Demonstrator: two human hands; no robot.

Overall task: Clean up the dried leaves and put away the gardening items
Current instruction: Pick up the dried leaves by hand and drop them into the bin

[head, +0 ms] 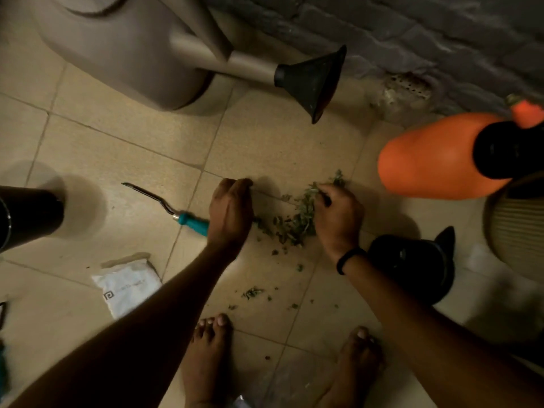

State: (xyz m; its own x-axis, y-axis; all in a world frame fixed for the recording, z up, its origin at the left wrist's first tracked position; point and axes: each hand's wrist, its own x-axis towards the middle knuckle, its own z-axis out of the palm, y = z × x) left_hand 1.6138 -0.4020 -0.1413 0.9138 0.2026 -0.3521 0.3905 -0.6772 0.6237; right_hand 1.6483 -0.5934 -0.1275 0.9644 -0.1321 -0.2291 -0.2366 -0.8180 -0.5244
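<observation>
Leaves (294,223), dried and greenish, lie in a loose pile on the tiled floor (123,148) between the two hands, with a few scraps scattered nearer the bare feet (209,357). The right hand (338,219) is sunk into the right side of the pile, its fingers curled round a clump. A dark band (350,260) circles that wrist. The left hand (231,213) stands on its edge at the left of the pile, fingers bent over. Its palm is turned away, so I cannot tell whether it holds any leaves. It covers the end of a hand tool (192,223) with a teal handle, whose bent metal shaft points away to the left.

A beige watering can (132,48) stands at the far side by the grey brick wall (412,33), its black rose (315,81) pointing right. An orange sprayer (435,157) with a black top stands right of the pile. Just beside the right wrist is a black object (412,263) too dark to make out. A ribbed pot (518,228) sits at the right edge, a dark pot (29,216) at the left edge, and a white packet (126,284) lies near the left forearm.
</observation>
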